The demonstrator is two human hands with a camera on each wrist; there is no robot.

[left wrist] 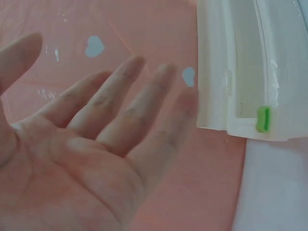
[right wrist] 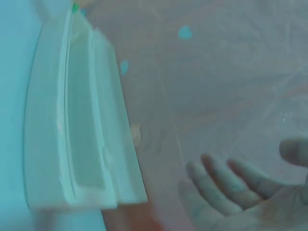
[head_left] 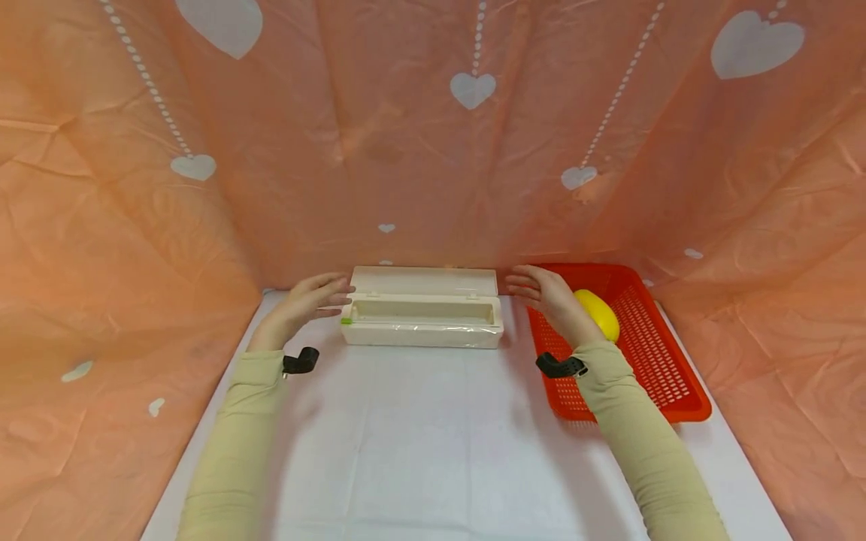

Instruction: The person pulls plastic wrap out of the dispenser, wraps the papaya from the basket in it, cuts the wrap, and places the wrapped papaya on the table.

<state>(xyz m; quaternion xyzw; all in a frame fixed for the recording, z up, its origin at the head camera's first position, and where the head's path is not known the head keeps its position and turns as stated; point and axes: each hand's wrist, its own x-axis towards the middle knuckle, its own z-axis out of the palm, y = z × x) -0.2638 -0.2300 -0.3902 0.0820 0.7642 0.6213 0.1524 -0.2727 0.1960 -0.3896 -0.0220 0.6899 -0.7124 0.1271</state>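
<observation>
A long cream plastic box (head_left: 422,334) sits at the back of the white table, its hinged lid (head_left: 425,281) tipped back. Its long trough shows, and a small green slider (left wrist: 263,119) is at the left end of its front rail. My left hand (head_left: 303,306) hovers by the box's left end, fingers extended and palm facing inward, holding nothing. On the other side, my right hand (head_left: 551,299) is held over the left rim of a red basket (head_left: 659,357), fingers loosely bent and nothing in them. A yellow rounded object (head_left: 598,315) lies in the basket, partly hidden behind that hand.
A white cloth (head_left: 406,443) covers the table. Orange sheeting (head_left: 419,150) with pale hearts rises behind the box and along both sides. The red basket stands along the right table edge. Black straps with small camera mounts (head_left: 301,361) are on both wrists.
</observation>
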